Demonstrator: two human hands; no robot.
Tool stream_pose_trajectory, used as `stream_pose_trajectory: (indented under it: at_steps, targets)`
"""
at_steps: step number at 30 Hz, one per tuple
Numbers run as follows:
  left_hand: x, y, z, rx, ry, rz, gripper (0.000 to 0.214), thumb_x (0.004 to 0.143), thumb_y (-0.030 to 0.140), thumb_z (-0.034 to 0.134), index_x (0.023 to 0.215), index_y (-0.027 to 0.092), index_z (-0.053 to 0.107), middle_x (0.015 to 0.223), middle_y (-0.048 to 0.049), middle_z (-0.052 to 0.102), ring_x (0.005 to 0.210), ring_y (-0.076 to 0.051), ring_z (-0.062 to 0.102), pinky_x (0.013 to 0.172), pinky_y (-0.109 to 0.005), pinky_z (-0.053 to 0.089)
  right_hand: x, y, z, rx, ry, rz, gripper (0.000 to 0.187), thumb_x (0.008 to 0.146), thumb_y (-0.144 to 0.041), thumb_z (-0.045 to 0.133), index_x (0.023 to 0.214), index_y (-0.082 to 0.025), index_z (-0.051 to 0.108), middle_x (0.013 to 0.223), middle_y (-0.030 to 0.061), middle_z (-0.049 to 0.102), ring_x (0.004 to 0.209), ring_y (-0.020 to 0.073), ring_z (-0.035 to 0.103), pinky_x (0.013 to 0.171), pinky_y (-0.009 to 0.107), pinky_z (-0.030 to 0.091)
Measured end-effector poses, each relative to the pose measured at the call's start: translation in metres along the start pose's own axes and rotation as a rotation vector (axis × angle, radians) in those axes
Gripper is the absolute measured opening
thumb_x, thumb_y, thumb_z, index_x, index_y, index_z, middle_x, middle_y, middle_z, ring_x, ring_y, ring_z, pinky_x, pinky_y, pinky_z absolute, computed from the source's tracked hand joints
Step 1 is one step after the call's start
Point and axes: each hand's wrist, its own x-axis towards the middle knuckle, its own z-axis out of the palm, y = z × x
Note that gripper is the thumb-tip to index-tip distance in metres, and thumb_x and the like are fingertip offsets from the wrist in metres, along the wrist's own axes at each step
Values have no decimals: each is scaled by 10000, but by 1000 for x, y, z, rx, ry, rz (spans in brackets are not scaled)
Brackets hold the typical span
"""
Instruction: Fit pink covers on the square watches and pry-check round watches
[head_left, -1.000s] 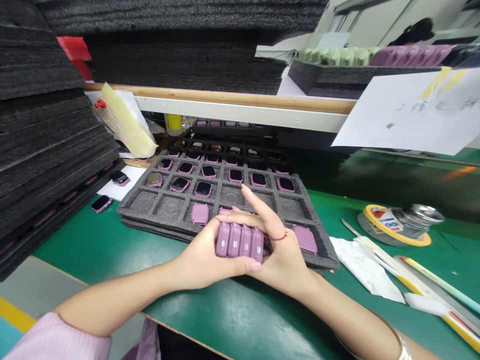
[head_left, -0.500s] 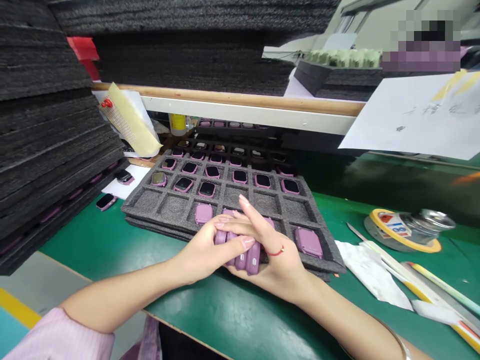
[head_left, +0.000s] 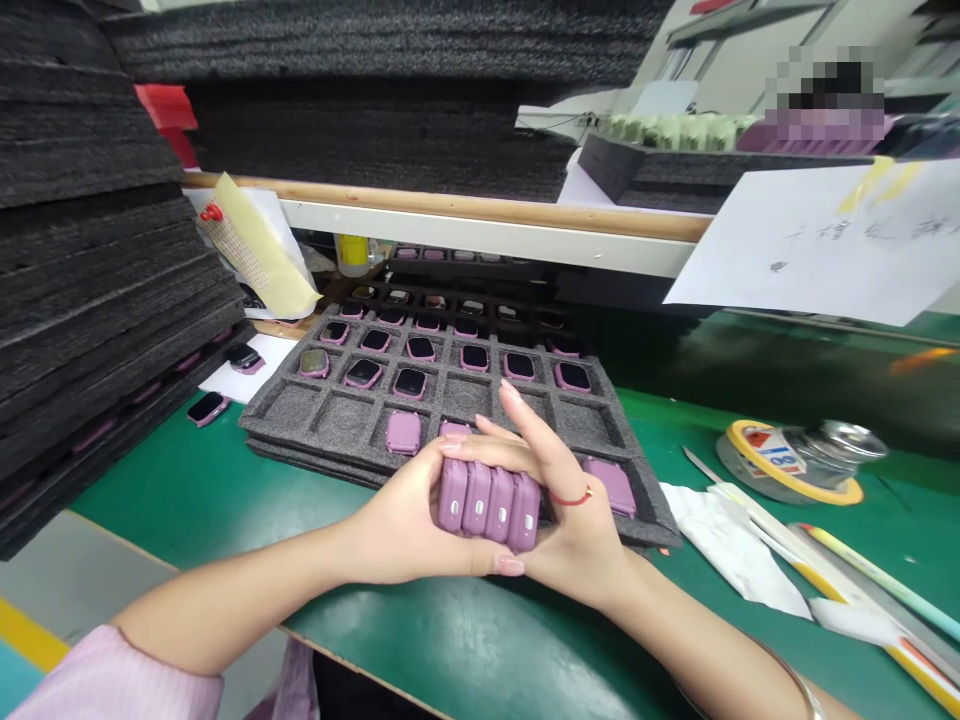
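- A green desk [head_left: 187, 480] sits below stacked foam sheets [head_left: 75, 250]; a partly filled foam tray [head_left: 315, 445] lies at twelve o'clock from the hands.
- Left hand [head_left: 401, 520] and right hand [head_left: 581, 520] press together on a row of four purple watches [head_left: 489, 500], just over the tray's near edge.
- They look light, hard and slippery; squeezing the row's two ends seems safest.

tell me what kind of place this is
Probably a factory assembly or packing bench: a foam tray with compartments of pink smartwatch bodies, stacks of spare foam trays, and a green work mat.
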Motion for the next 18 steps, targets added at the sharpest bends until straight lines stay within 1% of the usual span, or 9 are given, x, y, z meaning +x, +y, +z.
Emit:
stream_pose_trajectory:
  at_steps: [2,4,7,10,13,16,18]
  targets:
    - [-1,-2,-2,-17,-45,18,692,660,255,859,1228,182,470,1251,-130,592,1214,-331,589,1055,-520,461,-1,2,0,9,7,-1,1008,805,-347,824,1600,-348,206,1500,84,537,1228,292,651,1143,510,483]
    - [-2,-5,-5,-83,-121,34,635,738,257,799,1262,191,445,1263,-129,591,1221,-323,589,1044,-514,467,-2,3,-1,20,11,-6,1017,799,-335,829,1603,-316,207,1403,81,631,1199,278,673,1152,504,472]
    - [-3,-10,-10,-192,-212,41,523,846,298,707,1288,196,446,1208,-107,621,1182,-295,606,1037,-503,461,-3,5,-3,29,3,-7,1024,801,-276,819,1607,-277,188,1281,70,708,1176,263,687,1158,512,459]
    - [-2,-15,-13,-264,-203,23,465,896,367,663,1281,192,472,1169,-95,634,1135,-282,618,1023,-497,464,-4,6,-3,34,-3,-7,1030,799,-221,802,1609,-270,169,1281,71,706,1169,249,690,1157,511,455]
    - [-1,-15,-12,-280,-193,11,508,889,398,678,1300,194,460,1170,-99,632,1115,-282,630,994,-484,485,-4,6,-3,43,-3,-8,1026,797,-224,801,1607,-277,174,1322,81,683,1167,247,690,1153,529,450]
    - [-1,-12,-10,-232,-189,38,483,887,413,683,1264,204,465,1157,-94,634,1107,-269,640,988,-463,504,-3,5,-3,33,1,-10,1020,795,-219,801,1605,-275,184,1337,90,674,1169,250,690,1149,518,458]
    - [-1,-9,-8,-138,-142,72,447,891,397,678,1239,207,470,1189,-98,627,1149,-268,621,1001,-451,505,-2,3,-2,7,-2,-12,1009,804,-223,792,1606,-270,182,1295,83,699,1170,256,690,1141,502,474]
